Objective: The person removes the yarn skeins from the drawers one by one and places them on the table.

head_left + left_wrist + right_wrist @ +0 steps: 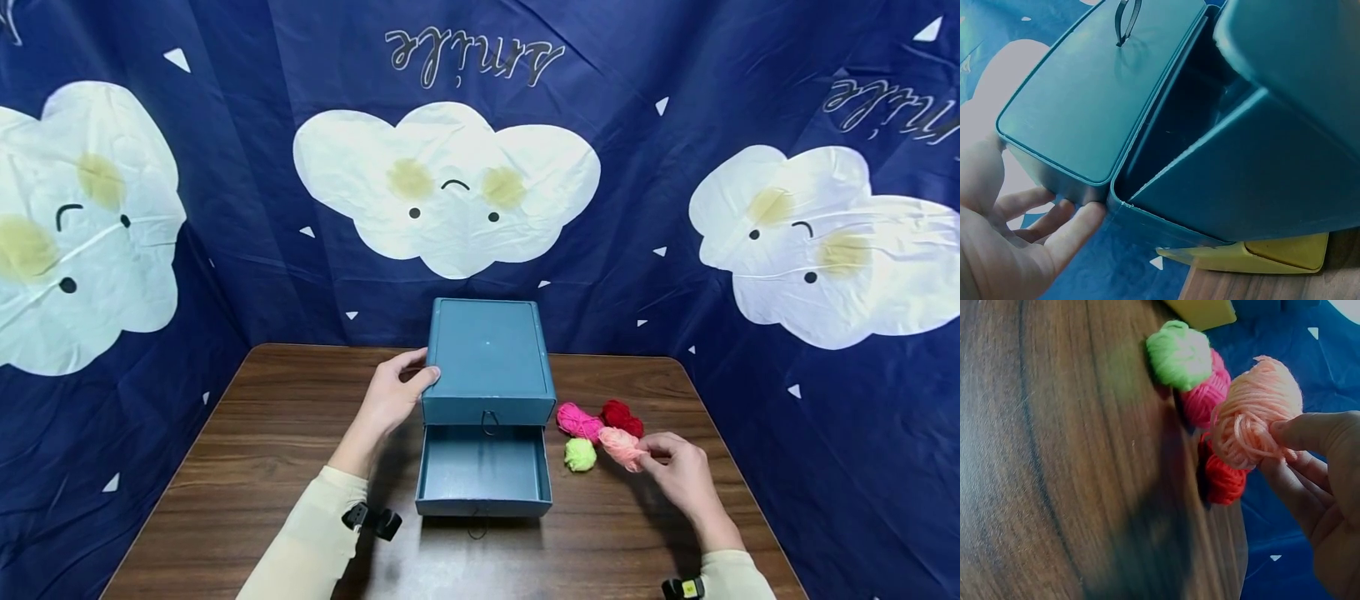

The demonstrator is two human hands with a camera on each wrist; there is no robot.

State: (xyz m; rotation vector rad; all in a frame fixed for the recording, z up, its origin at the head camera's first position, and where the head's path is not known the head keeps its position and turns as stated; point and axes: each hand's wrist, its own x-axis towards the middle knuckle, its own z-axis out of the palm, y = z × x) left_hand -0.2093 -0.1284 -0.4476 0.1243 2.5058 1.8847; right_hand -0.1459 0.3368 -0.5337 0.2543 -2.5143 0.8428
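Observation:
My right hand pinches a peach ball of yarn between thumb and fingers. In the right wrist view this peach yarn is held up off the table. Beside it lie a hot pink yarn ball, a red one and a lime green one. My left hand rests against the left side of a teal drawer box. Fairly straight fingers touch the box's side in the left wrist view. Below the upper drawer, the lower drawer is pulled out toward me.
The drawer box stands on a brown wooden table. A dark loop pull hangs on the upper drawer front. Low on the box, a yellow part shows. Blue fabric with white clouds walls in the back and both sides.

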